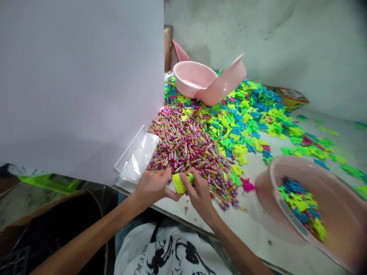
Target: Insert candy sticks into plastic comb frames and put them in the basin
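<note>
My left hand and my right hand meet at the near edge of the white table. Together they pinch a small yellow-green plastic piece. Both sets of fingers are closed around it. Just beyond my hands lies a heap of small multicoloured tubes. Behind that spreads a big pile of green, yellow and blue plastic pieces.
A tilted pink basin at the right holds several coloured pieces. Two more pink basins sit at the back. A clear plastic bag lies left of my hands. A pale blank panel covers the left. One pink piece lies loose.
</note>
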Action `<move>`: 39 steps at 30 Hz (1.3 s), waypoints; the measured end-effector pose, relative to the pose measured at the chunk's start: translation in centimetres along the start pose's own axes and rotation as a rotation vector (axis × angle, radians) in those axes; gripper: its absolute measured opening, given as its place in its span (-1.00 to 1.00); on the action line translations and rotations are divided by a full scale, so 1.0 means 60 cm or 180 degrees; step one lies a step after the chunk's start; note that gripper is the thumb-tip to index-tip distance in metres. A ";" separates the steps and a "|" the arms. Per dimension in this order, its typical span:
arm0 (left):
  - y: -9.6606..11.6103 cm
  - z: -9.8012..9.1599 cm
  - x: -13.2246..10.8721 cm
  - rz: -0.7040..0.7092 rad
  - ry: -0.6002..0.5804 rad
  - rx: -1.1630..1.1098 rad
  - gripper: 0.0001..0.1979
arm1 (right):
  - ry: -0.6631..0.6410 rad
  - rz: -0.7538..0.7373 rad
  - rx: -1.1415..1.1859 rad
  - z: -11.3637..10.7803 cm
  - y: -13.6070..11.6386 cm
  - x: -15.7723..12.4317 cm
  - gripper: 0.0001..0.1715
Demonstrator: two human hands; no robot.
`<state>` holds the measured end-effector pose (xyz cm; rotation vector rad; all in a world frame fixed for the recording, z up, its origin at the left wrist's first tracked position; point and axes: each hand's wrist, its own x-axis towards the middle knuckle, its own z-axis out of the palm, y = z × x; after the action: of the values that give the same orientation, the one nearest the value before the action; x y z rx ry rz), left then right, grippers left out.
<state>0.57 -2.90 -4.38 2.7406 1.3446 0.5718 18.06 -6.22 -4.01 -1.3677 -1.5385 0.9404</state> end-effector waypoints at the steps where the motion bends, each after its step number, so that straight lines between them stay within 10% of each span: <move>1: 0.001 0.001 -0.001 0.0058 0.0049 -0.0010 -0.50 | 0.0030 -0.0013 0.0035 0.001 0.000 0.000 -0.70; 15: 0.037 0.002 -0.007 -0.0193 -0.0254 -0.0123 -0.54 | 0.0616 0.0440 0.0691 -0.028 0.012 0.022 -0.66; 22: 0.033 -0.011 0.006 -0.0763 -0.0098 -0.1814 -0.71 | 0.0221 0.0490 0.1281 -0.022 0.017 0.022 -0.69; 29: 0.014 0.008 -0.003 0.0417 0.0665 -0.0663 -0.78 | -0.0281 0.1036 0.2113 -0.016 0.019 0.020 -0.57; 39: 0.033 -0.020 0.015 -0.0795 -0.0549 -0.1161 -0.33 | 0.0097 0.0699 0.1485 -0.018 0.014 0.021 -0.71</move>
<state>2.18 -3.61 -2.61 2.2387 1.3573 0.4922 19.32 -4.90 -4.29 -1.2140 -1.0670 1.3111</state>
